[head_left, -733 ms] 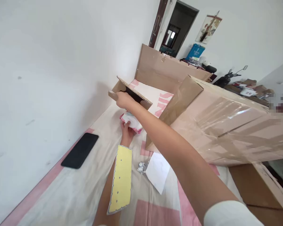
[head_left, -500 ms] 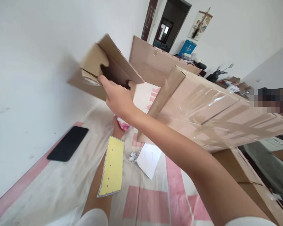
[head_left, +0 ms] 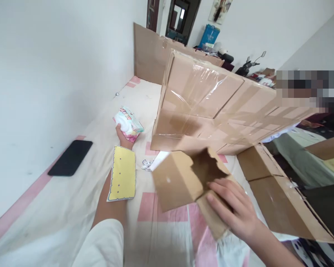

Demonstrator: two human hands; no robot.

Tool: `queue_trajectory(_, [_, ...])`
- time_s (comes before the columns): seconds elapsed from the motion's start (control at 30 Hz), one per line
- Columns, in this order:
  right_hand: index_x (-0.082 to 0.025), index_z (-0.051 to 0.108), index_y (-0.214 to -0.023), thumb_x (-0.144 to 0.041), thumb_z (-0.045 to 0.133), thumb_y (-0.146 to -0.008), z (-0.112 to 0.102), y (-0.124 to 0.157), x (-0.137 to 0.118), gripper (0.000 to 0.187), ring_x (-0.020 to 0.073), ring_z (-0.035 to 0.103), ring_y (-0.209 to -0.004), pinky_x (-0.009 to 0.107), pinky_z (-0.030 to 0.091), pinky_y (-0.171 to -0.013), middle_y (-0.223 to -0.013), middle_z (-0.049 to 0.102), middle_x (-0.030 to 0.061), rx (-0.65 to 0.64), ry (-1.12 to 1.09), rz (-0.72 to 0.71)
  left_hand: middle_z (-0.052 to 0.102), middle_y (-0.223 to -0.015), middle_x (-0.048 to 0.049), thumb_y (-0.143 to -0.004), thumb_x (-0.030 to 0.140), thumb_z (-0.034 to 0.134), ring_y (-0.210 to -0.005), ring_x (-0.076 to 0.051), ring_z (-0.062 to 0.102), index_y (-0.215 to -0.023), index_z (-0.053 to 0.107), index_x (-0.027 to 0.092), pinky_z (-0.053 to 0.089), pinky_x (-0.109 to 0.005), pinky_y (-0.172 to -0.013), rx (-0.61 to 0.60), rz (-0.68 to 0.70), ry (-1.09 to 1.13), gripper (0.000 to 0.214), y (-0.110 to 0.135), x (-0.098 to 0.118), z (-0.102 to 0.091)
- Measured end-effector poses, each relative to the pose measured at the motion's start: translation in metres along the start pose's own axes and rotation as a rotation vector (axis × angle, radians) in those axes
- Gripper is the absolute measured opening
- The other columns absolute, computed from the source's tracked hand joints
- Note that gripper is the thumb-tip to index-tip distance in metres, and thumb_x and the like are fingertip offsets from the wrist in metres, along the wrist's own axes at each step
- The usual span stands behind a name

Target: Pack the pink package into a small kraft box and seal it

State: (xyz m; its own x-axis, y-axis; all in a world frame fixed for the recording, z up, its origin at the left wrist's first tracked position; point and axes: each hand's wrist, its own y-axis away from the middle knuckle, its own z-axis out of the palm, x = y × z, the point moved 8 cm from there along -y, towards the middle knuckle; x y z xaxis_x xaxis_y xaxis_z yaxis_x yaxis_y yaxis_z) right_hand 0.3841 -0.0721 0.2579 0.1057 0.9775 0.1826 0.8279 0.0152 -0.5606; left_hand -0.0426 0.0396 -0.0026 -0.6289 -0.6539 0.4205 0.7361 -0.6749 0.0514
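My right hand (head_left: 233, 211) grips a small open cardboard box (head_left: 183, 181) by its flap, close in front of me above the cloth-covered table (head_left: 58, 222). My left hand (head_left: 122, 137) is stretched farther out and closed on a small white and pink packet (head_left: 128, 124). A yellow sticker sheet (head_left: 122, 178) lies along my left forearm. A white paper (head_left: 157, 165) and small crumpled scraps (head_left: 145, 164) lie just beyond the box.
A black phone (head_left: 71, 157) lies near the white wall on the left. A long taped cardboard carton (head_left: 211, 107) fills the middle and right. Flat cardboard pieces (head_left: 281, 200) sit at the right; another carton (head_left: 147, 55) stands at the back. A blurred person is at far right.
My right hand has pulled the small cardboard box from the far wall side down and back toward me. The left hand's packet, hidden before, now shows in full.
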Motion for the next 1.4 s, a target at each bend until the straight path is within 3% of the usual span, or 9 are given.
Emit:
queue_trajectory(0.1, [-0.014,0.065,-0.125,-0.002,0.048,-0.095,0.012,0.080,0.017,0.037,0.0259,0.070,-0.093,0.040,0.060,-0.078,-0.105,0.073,0.0154,-0.232,0.106,0.038,0.064,-0.133,-0.0104,-0.104,0.049,0.046,-0.122,-0.026,0.061,-0.132,0.061,0.017,0.050,-0.050,-0.105,-0.017,0.057,0.019,0.046,0.002,0.006,0.012])
queue_trajectory(0.2, [-0.013,0.062,-0.131,-0.002,0.044,-0.093,0.024,0.112,0.019,0.044,0.0250,0.068,-0.084,0.037,0.058,-0.068,-0.097,0.072,0.0124,-0.358,0.148,0.116,0.064,-0.133,-0.0107,-0.103,0.050,0.047,-0.123,-0.027,0.061,-0.131,0.061,0.016,0.050,-0.051,-0.106,-0.008,0.056,0.016,0.046,0.005,0.005,0.017])
queue_trajectory(0.4, [-0.016,0.062,-0.121,-0.019,0.068,-0.086,0.003,0.062,-0.052,0.036,0.0313,0.063,-0.098,0.048,0.055,-0.084,-0.102,0.065,0.0146,0.183,-0.043,0.233,0.062,-0.133,-0.0108,-0.098,0.044,0.062,-0.115,-0.026,0.064,-0.131,0.060,0.018,0.056,-0.049,-0.097,0.062,0.036,-0.015,0.042,0.007,0.006,0.007])
queue_trajectory(0.53, [-0.020,0.037,-0.155,-0.007,0.050,-0.088,0.101,0.006,-0.081,0.069,0.0278,0.060,-0.124,0.039,0.057,-0.090,-0.152,0.045,0.0208,-0.048,-0.559,0.523,0.062,-0.132,-0.0108,-0.098,0.042,0.063,-0.113,-0.025,0.064,-0.131,0.060,0.018,0.057,-0.047,-0.095,0.095,0.012,-0.032,0.041,0.003,0.007,-0.004])
queue_trajectory(0.67, [-0.022,0.019,-0.165,-0.008,0.056,-0.085,0.216,-0.020,-0.078,0.089,0.0365,0.054,-0.135,0.049,0.052,-0.099,-0.161,0.036,0.0222,-0.441,-0.741,0.764,0.062,-0.132,-0.0115,-0.097,0.043,0.063,-0.113,-0.025,0.064,-0.132,0.059,0.018,0.057,-0.048,-0.095,0.050,0.008,-0.027,0.043,-0.003,0.006,-0.003])
queue_trajectory(0.83, [-0.022,0.014,-0.166,-0.024,0.071,-0.080,0.256,-0.016,-0.076,0.103,0.0402,0.061,-0.126,0.050,0.051,-0.096,-0.152,0.051,0.0205,-0.479,-0.884,0.815,0.066,-0.128,-0.0112,-0.099,0.057,0.052,-0.121,-0.031,0.063,-0.130,0.062,0.017,0.053,-0.052,-0.102,-0.011,-0.033,-0.044,0.052,-0.011,0.002,-0.001])
queue_trajectory(0.93, [-0.025,0.036,-0.159,-0.023,0.077,-0.070,0.267,-0.008,-0.078,0.098,0.0335,0.070,-0.107,0.040,0.055,-0.085,-0.136,0.066,0.0141,-0.348,-1.110,0.966,0.070,-0.124,-0.0115,-0.092,0.063,0.054,-0.127,-0.034,0.060,-0.130,0.062,0.020,0.051,-0.053,-0.105,-0.022,-0.059,-0.068,0.058,-0.016,0.000,-0.005])
queue_trajectory(1.1, [-0.016,0.066,-0.098,-0.037,0.064,-0.081,0.295,0.028,-0.078,0.027,0.0144,0.053,-0.041,0.024,0.040,-0.042,-0.058,0.063,-0.0028,0.070,-1.552,1.526,0.070,-0.129,-0.0101,-0.087,0.064,0.056,-0.130,-0.033,0.058,-0.135,0.059,0.022,0.049,-0.053,-0.109,-0.057,-0.073,-0.104,0.064,-0.019,0.000,-0.008])
queue_trajectory(1.4, [-0.019,0.054,-0.104,-0.037,0.071,-0.078,0.256,0.096,-0.066,0.036,0.0134,0.059,-0.046,0.026,0.048,-0.047,-0.070,0.071,0.0016,0.600,-1.842,1.790,0.070,-0.129,-0.0095,-0.087,0.062,0.057,-0.130,-0.031,0.059,-0.135,0.058,0.022,0.050,-0.050,-0.109,-0.085,-0.054,-0.128,0.063,-0.023,0.002,-0.009])
